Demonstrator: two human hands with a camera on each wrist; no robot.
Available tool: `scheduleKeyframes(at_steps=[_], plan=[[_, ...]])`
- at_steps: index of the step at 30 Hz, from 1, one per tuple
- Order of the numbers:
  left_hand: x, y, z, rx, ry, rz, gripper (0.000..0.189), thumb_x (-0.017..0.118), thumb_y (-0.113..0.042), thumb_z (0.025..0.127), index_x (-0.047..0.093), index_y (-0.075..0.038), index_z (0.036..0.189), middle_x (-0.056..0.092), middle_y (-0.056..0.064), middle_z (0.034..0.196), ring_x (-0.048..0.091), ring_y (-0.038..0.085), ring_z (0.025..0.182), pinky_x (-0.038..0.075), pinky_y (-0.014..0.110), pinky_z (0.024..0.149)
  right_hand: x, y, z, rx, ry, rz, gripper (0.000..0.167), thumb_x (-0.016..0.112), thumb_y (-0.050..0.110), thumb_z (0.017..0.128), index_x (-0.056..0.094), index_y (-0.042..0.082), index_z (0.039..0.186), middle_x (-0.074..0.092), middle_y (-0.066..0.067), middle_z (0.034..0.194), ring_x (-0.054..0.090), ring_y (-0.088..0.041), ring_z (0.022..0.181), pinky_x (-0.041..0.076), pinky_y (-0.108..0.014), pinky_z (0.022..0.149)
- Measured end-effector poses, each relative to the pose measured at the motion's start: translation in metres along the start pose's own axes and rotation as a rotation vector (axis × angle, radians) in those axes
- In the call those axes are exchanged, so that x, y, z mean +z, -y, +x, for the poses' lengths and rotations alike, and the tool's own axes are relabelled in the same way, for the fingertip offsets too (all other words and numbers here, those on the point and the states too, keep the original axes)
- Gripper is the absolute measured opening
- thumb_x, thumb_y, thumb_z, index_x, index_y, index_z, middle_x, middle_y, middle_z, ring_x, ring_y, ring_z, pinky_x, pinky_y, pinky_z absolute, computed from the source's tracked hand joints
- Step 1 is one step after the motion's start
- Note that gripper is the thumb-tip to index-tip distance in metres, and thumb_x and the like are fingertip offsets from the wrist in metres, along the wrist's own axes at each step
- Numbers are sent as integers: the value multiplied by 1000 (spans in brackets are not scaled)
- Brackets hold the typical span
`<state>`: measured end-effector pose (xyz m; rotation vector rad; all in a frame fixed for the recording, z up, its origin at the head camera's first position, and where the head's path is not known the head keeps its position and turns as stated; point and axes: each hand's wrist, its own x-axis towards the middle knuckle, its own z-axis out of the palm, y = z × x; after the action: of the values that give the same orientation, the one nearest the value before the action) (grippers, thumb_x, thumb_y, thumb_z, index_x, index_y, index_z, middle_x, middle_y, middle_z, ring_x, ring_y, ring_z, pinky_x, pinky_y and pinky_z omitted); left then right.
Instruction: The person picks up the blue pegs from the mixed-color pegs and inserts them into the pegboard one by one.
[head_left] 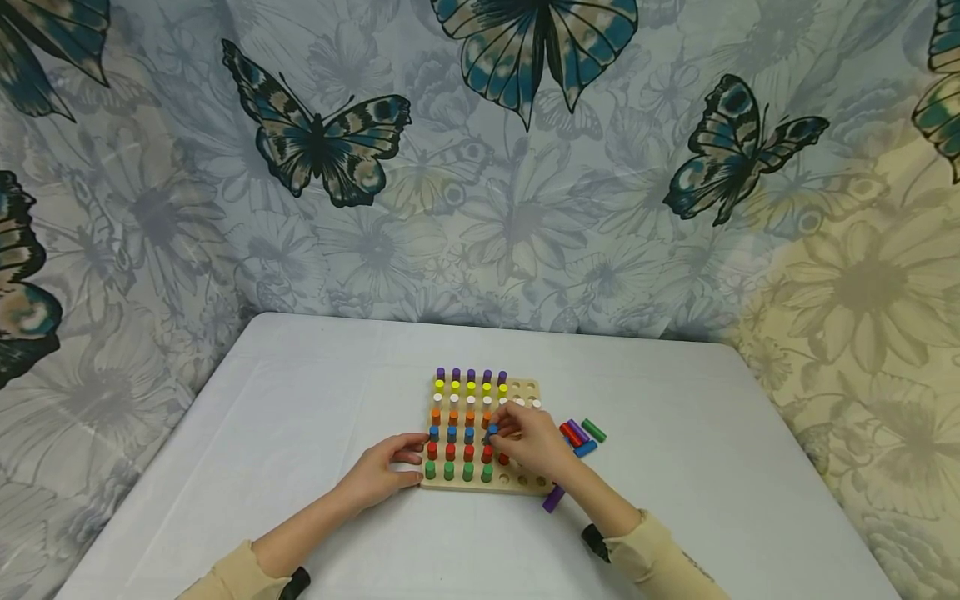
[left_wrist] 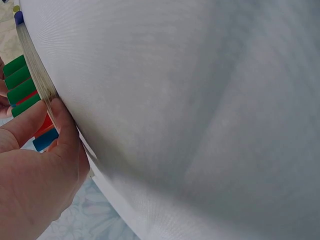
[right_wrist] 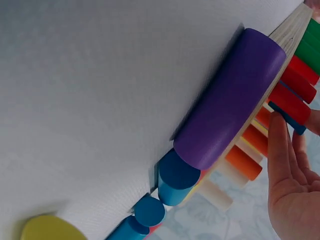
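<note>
A wooden pegboard lies on the table with rows of upright pegs in purple, yellow, white, orange, blue, red and green. My left hand holds the board at its left side; in the left wrist view the thumb and a finger meet its near corner. Over the blue row, my right hand pinches a blue peg between thumb and fingertips. That peg tilts slightly, beside the three standing blue pegs, and its lower end is hidden. In the right wrist view the blue peg shows under the fingertips.
Right of the board lie loose pegs: a green peg, a red peg, a purple one and a blue peg. Another purple peg lies by the near right corner, under the right forearm. A butterfly-print cloth hangs behind the white table.
</note>
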<state>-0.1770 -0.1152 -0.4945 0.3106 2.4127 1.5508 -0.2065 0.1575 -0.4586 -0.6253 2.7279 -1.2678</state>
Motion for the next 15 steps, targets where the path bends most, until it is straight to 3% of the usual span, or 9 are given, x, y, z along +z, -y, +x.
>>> scheduleKeyframes(at_steps=[15], plan=[[-1,-2,-3,12,-5,-23,55,76,-3,82,56,-2,133,61,8,122,62,22,104,50,38,90,4,-3,1,-51,36,-20,15,69,4,89,65,2,103,68,-8,99,66,-16,88,54,-26,77]])
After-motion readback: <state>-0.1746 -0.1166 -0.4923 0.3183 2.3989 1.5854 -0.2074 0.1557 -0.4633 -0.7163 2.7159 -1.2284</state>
